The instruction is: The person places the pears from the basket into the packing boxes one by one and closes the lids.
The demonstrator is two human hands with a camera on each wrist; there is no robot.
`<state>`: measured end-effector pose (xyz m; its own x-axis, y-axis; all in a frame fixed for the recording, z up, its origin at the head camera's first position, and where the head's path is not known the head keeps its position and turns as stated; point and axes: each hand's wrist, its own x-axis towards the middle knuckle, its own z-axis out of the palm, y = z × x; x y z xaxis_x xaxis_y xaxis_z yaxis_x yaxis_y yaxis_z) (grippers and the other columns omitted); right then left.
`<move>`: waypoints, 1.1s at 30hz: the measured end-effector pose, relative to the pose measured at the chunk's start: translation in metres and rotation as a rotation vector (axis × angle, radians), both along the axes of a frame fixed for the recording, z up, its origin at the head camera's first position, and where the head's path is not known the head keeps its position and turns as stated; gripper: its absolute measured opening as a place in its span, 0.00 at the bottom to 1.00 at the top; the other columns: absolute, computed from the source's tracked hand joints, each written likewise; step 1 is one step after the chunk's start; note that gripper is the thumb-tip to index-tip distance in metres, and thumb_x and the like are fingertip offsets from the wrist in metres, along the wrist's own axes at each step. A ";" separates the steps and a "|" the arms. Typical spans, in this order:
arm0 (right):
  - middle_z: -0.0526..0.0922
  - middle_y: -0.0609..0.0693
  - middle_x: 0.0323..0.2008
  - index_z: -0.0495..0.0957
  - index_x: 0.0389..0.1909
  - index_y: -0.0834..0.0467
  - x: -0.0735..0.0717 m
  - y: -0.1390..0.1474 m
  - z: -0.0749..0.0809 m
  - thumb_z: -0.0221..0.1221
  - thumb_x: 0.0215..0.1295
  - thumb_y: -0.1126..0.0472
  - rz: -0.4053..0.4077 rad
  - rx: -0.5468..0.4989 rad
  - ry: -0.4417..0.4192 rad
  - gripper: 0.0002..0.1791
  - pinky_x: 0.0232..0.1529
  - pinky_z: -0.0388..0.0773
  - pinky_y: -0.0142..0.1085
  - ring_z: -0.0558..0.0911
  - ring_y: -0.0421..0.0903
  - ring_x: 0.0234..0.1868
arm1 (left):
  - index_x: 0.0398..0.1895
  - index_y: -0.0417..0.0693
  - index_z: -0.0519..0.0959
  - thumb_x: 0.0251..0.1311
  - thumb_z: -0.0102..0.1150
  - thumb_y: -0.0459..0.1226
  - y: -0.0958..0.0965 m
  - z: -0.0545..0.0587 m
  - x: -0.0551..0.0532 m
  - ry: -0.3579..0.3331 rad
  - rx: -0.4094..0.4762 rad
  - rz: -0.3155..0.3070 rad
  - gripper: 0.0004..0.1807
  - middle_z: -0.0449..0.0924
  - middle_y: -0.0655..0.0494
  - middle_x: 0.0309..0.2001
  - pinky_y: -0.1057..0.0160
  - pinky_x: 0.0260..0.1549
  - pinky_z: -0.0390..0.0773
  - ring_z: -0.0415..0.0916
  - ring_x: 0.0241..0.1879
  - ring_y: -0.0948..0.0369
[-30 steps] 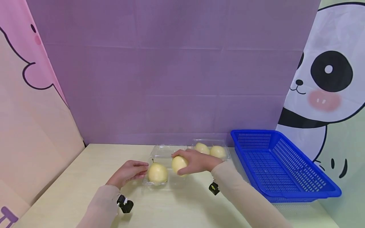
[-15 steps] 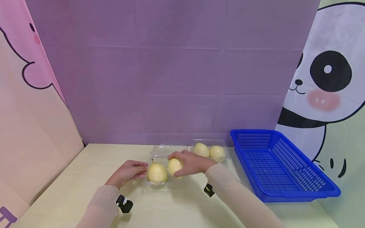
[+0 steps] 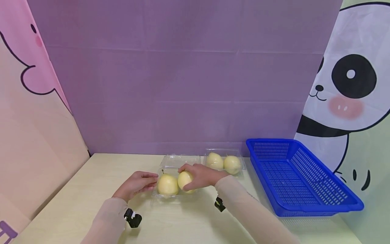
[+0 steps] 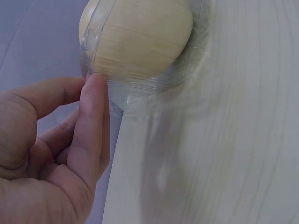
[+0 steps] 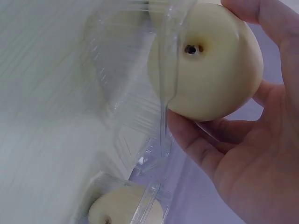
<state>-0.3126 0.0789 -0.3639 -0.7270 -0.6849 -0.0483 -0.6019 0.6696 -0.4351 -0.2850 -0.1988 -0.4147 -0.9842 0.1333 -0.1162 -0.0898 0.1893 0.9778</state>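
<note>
On the table an open clear plastic fruit box (image 3: 173, 197) has its lid (image 3: 180, 160) folded back. My left hand (image 3: 136, 185) pinches the box's left rim between thumb and fingers; the left wrist view shows this grip close up. A pale yellow pear (image 3: 167, 185), stem up, sits in the left part of the box. My right hand (image 3: 201, 177) grips a second pear (image 3: 184, 181) at the box's right part, beside the first. In the right wrist view, that pear (image 5: 210, 70) is partly inside the rim, its dark-centred end towards the camera. Whether it touches the box's bottom is hidden.
Behind and to the right stands another clear box (image 3: 224, 151) containing two pears (image 3: 232, 164). A blue plastic basket (image 3: 317, 208) with perforated sides takes up the table's right side. A purple cloth (image 3: 195, 84) hangs behind the table.
My right hand has moved left and slightly down with its pear, bringing it against or close beside the other pear. The left hand has stayed at the box's rim.
</note>
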 end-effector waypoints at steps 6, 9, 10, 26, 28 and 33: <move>0.75 0.45 0.42 0.73 0.61 0.42 0.001 -0.003 -0.002 0.70 0.53 0.47 -0.011 0.038 0.009 0.33 0.40 0.74 0.35 0.74 0.40 0.41 | 0.59 0.18 0.70 0.69 0.58 0.29 0.000 0.000 0.000 -0.001 -0.001 0.000 0.22 0.82 0.51 0.35 0.69 0.34 0.84 0.79 0.32 0.65; 0.75 0.45 0.41 0.73 0.61 0.42 0.002 -0.005 -0.003 0.70 0.53 0.47 -0.017 0.060 0.027 0.32 0.40 0.74 0.35 0.74 0.40 0.40 | 0.59 0.18 0.70 0.69 0.58 0.28 0.000 0.000 0.000 0.000 0.002 -0.003 0.22 0.82 0.51 0.36 0.69 0.34 0.84 0.79 0.32 0.64; 0.75 0.45 0.41 0.73 0.61 0.42 0.002 -0.005 -0.003 0.71 0.53 0.47 -0.020 0.065 0.033 0.32 0.39 0.74 0.35 0.74 0.40 0.40 | 0.59 0.18 0.70 0.69 0.58 0.28 0.000 0.000 0.000 0.000 0.003 -0.002 0.22 0.82 0.51 0.36 0.69 0.34 0.84 0.80 0.32 0.64; 0.76 0.49 0.45 0.74 0.60 0.42 0.011 -0.020 -0.006 0.72 0.51 0.43 -0.147 0.217 0.148 0.34 0.39 0.77 0.39 0.76 0.45 0.45 | 0.59 0.18 0.70 0.69 0.58 0.28 0.001 0.001 -0.001 -0.009 -0.001 0.012 0.21 0.82 0.50 0.37 0.68 0.35 0.84 0.79 0.32 0.64; 0.76 0.49 0.45 0.74 0.60 0.42 0.011 -0.022 -0.006 0.72 0.51 0.43 -0.155 0.234 0.159 0.34 0.39 0.78 0.39 0.76 0.46 0.46 | 0.59 0.18 0.70 0.69 0.58 0.28 0.001 0.000 -0.001 -0.008 -0.002 0.012 0.21 0.82 0.50 0.37 0.68 0.35 0.84 0.79 0.32 0.64; 0.74 0.48 0.48 0.75 0.61 0.42 0.013 -0.022 -0.009 0.72 0.53 0.39 -0.151 0.266 0.193 0.35 0.40 0.79 0.39 0.75 0.46 0.47 | 0.59 0.18 0.70 0.69 0.58 0.28 0.001 0.000 -0.001 -0.003 0.000 0.005 0.21 0.82 0.50 0.37 0.67 0.35 0.84 0.80 0.32 0.64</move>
<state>-0.3000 0.0573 -0.3731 -0.8320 -0.5513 -0.0628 -0.5419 0.8316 -0.1213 -0.2858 -0.1978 -0.4145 -0.9845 0.1283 -0.1196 -0.0941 0.1888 0.9775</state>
